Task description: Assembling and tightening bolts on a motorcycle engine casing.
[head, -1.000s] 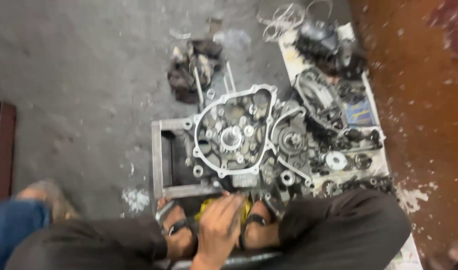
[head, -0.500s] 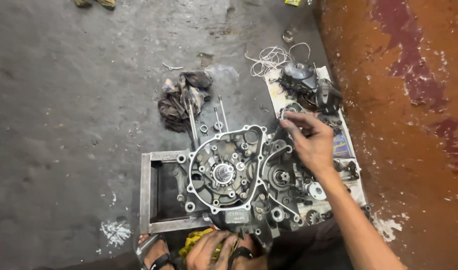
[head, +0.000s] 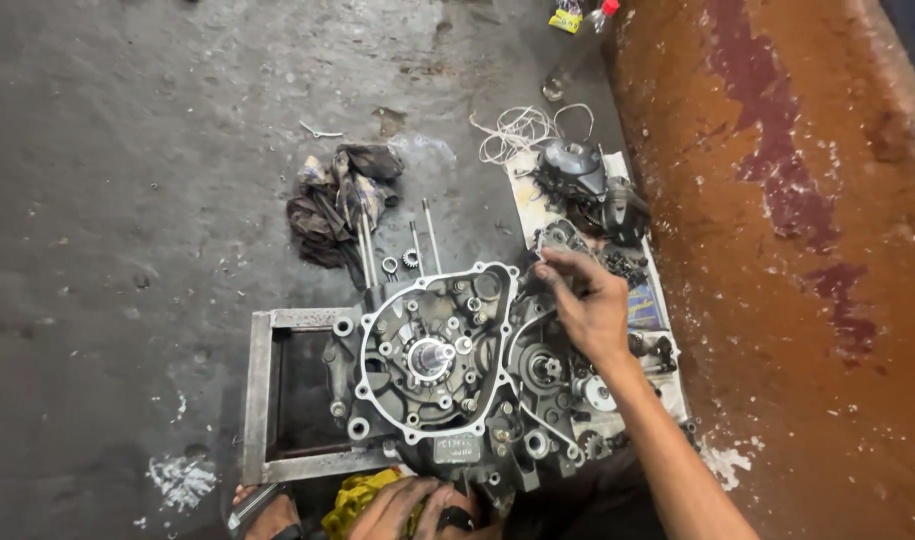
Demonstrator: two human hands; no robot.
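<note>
Right hand [head: 589, 305] had extended from lap to engine crankcase [head: 447, 365] upper edge, fingertips pinching small part; left hand [head: 407, 505] stayed low, grip unclear.

The engine case [head: 432, 365] is cast metal, dull grey and greasy, with a paler, smoother rim running round its opening. At its centre a steel shaft [head: 429, 356] shines brighter than the rest. The frame [head: 260, 390] under it is flat metal bar, matt and scuffed. The rag [head: 332, 205] is dark, crumpled cloth, stained with oil. The thin rods [head: 429, 235] beside it look like bare polished steel. The floor [head: 127, 200] is rough grey concrete, mottled and gritty. The wall [head: 797, 200] has a coarse, rust-orange painted face, flaking in patches. The sheet [head: 537, 200] beneath the loose parts looks like soiled paper.
</note>
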